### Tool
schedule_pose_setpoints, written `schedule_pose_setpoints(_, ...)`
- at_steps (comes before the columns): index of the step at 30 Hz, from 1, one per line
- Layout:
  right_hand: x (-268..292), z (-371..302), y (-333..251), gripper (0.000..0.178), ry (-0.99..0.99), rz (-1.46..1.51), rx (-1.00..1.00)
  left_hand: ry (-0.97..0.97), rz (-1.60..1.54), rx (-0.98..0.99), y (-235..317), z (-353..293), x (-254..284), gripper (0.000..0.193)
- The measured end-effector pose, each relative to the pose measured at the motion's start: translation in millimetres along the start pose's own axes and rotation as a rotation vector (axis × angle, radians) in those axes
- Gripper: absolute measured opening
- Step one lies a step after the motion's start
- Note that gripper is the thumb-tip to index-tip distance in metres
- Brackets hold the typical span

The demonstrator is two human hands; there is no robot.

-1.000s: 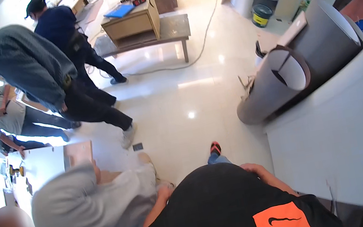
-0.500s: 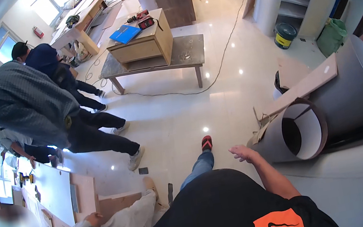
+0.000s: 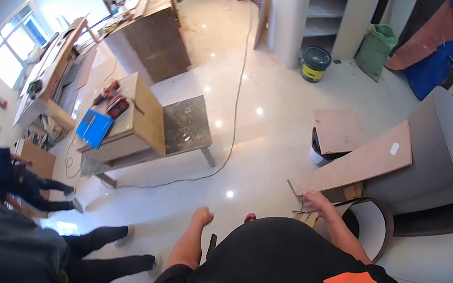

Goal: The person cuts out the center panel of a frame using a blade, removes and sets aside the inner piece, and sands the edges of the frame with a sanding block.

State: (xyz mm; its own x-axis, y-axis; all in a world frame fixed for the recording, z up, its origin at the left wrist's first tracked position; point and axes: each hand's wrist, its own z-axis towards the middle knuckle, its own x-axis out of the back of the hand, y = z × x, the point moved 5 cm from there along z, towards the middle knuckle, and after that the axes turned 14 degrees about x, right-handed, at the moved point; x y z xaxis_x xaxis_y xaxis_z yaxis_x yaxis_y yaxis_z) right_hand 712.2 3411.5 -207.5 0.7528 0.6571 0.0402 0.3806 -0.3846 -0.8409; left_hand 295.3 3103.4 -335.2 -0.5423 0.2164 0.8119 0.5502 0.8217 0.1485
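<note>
Well left of the small roll (image 3: 378, 227), a person in dark grey (image 3: 12, 252) is seen; up and left of it, a wooden box (image 3: 143, 117) is borne by a low bench (image 3: 190, 125). Left of the roll, the left hand (image 3: 203, 216) is held in the air, fingers curled; how tightly cannot be told. At the roll's upper left, the right hand (image 3: 314, 201) is held beside a thin dark strip (image 3: 293, 188), fingers bent; whether anything is pinched cannot be told. The roll, white inside and brown-rimmed, is partly covered by the right forearm (image 3: 345, 236). Above it a pinkish plank (image 3: 358, 165) is laid; to its right, a large grey roll (image 3: 419, 168) is seen.
</note>
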Motion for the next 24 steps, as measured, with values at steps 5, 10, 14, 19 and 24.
schedule_pose_setpoints(5,49.3,70.5,-29.8,0.071,-0.019,0.02,-0.146,0.157,-0.108,-0.258,174.1,143.5,148.3,0.038)
schedule_pose_setpoints(10,105.5,169.2,-69.4,0.078,-0.004,0.054,-0.199,0.123,-0.214,-0.239,276.9,228.9,215.0,0.049)
schedule_pose_setpoints(14,150.0,275.8,-115.4,0.071,-0.028,-0.078,-0.223,-0.041,-0.011,-0.111,240.7,259.3,182.3,0.042)
schedule_pose_setpoints(19,147.2,416.8,-207.4,0.032,-0.147,-0.254,-0.174,-0.443,0.177,0.196,131.5,221.0,147.5,0.035)
schedule_pose_setpoints(24,154.1,565.1,-247.9,0.035,-0.244,-0.608,0.166,-0.63,-0.192,0.724,130.9,204.2,164.7,0.029)
